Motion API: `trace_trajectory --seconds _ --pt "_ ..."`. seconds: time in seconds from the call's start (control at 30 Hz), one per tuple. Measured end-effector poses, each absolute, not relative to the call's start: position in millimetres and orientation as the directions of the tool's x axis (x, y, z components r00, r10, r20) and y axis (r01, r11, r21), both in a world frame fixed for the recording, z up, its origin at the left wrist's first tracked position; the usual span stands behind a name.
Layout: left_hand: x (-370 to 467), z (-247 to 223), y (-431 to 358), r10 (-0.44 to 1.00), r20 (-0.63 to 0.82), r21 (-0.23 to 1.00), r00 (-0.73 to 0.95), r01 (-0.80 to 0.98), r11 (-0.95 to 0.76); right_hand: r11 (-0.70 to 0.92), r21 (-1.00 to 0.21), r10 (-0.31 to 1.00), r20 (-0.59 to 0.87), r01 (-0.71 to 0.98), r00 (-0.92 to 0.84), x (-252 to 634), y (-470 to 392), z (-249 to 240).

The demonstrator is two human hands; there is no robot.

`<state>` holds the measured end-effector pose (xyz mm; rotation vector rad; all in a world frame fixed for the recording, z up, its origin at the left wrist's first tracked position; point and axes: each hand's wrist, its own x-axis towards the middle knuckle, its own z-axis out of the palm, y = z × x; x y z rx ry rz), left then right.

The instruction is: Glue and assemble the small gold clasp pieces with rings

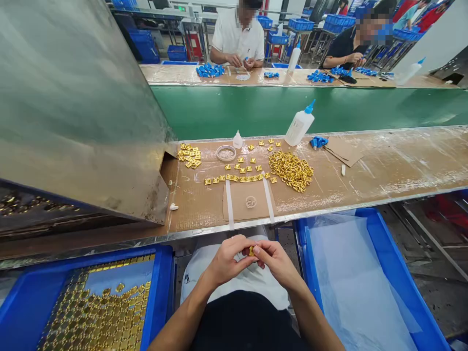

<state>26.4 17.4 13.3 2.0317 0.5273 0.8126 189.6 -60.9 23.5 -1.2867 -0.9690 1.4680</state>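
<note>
Above my lap, just in front of the bench edge, my left hand (234, 257) and my right hand (272, 259) meet, fingertips pinched on one small gold metal piece (251, 251). Only part of that piece shows between the fingers. Beyond them lies a cardboard pad (241, 195) with two white tape strips, bearing a small clear round dish (250, 202). Along the pad's far edge runs a row of small gold pieces (242, 179), with several more scattered behind. To their right is a heap of gold rings (291, 170).
A blue tray (161, 292) of gold pieces is at my left; a blue tray (314, 263) lined with translucent sheet is at my right. A glue bottle (300, 126) and a small white bottle (237, 140) stand on the bench. Co-workers sit beyond the green belt (219, 109). A metal housing (84, 107) rises left.
</note>
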Motion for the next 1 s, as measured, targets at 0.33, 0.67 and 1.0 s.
trace_trajectory --seconds 0.33,0.67,1.0 --pt "39.8 -12.3 65.2 0.763 0.251 0.886 0.595 0.176 -0.428 0.035 -0.991 0.910 0.084 0.127 0.406 244.6 9.0 -4.5" --pt "39.9 -8.4 82.7 0.788 0.130 0.924 0.601 0.215 -0.316 0.214 -0.814 0.910 0.368 0.540 0.193 242.7 44.9 -3.1" --pt "50.5 -3.4 82.2 0.874 0.027 0.940 0.485 0.285 -0.187 0.293 -0.608 0.877 0.479 0.738 0.047 247.7 50.1 2.5"
